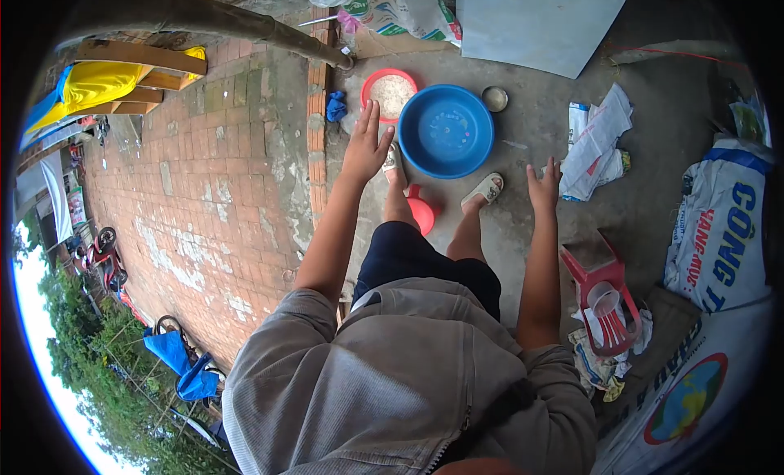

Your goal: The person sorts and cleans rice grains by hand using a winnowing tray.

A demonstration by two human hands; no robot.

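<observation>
My left hand (368, 148) is held out in the air with its fingers stretched, and nothing is in it. In the picture its fingertips overlap the edge of a red basin (364, 87) that holds white grains (392, 95). My right hand (543, 185) is also raised and empty, its fingers apart. Between the two hands, farther forward on the floor, sits a wide blue basin (447, 132) with nothing in it but printed marks on its bottom. A small metal bowl (495, 98) stands just right of that basin. Neither hand appears to touch anything.
By my feet is a red plastic item (422, 211), partly hidden by my leg. White sacks (599, 144) lie to the right, with a red plastic chair (608, 295) nearer me. Large printed sacks (723, 222) line the right side. A brick edging (317, 148) borders the paving at left.
</observation>
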